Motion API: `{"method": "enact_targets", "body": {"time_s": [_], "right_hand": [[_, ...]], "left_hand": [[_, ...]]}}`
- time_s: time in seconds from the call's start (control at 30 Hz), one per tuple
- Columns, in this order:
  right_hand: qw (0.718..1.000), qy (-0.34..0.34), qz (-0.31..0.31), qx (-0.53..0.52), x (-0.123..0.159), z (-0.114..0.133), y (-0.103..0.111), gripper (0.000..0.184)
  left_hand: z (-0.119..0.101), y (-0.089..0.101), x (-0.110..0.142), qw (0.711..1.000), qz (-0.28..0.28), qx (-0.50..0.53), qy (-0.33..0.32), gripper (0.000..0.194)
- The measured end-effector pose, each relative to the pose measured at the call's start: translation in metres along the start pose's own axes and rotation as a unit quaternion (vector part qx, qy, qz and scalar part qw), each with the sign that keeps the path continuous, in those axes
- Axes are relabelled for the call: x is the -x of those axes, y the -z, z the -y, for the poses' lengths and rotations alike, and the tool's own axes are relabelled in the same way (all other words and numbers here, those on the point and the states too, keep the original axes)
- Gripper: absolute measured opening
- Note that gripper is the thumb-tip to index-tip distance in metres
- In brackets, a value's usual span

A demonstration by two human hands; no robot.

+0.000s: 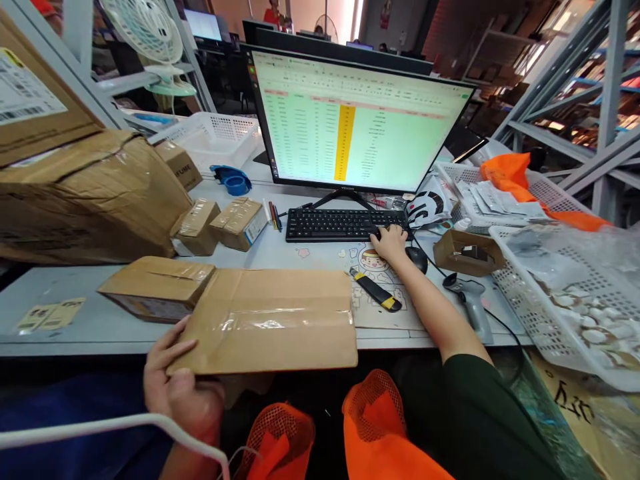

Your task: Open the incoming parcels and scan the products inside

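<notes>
My left hand [183,387] grips the near left corner of a flat, taped cardboard box [285,343], fingers on top of its edge. The box overhangs the front edge of the desk. My right hand [390,241] lies on the right end of a black keyboard [330,227], fingers stretched over the keys and holding nothing. A black mouse [417,259] sits just beside that wrist. Between the box and my right forearm lies a black and yellow utility knife [376,291]. Behind the keyboard, a monitor [310,127] displays a spreadsheet with one yellow column.
Small cardboard boxes [240,223] and a large carton [95,197] stand on the left. To the right are a barcode scanner [470,303], an open small box [467,253] and a white plastic basket [530,283] of small items. Blue tape [235,183] lies behind.
</notes>
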State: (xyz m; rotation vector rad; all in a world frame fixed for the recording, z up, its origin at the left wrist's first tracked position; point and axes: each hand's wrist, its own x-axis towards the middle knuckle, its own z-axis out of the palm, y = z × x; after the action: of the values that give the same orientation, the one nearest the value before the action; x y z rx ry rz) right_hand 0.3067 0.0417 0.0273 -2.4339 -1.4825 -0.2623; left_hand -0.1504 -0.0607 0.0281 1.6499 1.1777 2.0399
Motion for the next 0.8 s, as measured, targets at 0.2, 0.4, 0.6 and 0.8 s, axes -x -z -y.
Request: {"method": "enact_targets", "body": {"time_s": [0.2,0.4,0.6,0.8], "right_hand": [[0.992,0.075,0.064,-0.083,0.071,0.001,0.020,0.058],[0.986,0.129,0.076,-0.075,0.180,-0.008,0.011,0.038],[0.962,0.094,-0.157,-0.203,0.238,-0.056,0.062,0.046],[0.924,0.288,-0.118,-0.223,0.283,-0.046,0.125,0.045]], "left_hand": [[0.019,-0.054,-0.012,0.996,0.008,0.082,0.016,0.011],[0.053,-0.141,-0.058,0.987,0.034,0.158,0.020,0.015],[-0.002,-0.127,-0.049,0.975,0.111,0.043,-0.189,0.024],[-0.073,-0.091,0.026,0.897,0.304,-0.028,-0.321,0.049]]}}
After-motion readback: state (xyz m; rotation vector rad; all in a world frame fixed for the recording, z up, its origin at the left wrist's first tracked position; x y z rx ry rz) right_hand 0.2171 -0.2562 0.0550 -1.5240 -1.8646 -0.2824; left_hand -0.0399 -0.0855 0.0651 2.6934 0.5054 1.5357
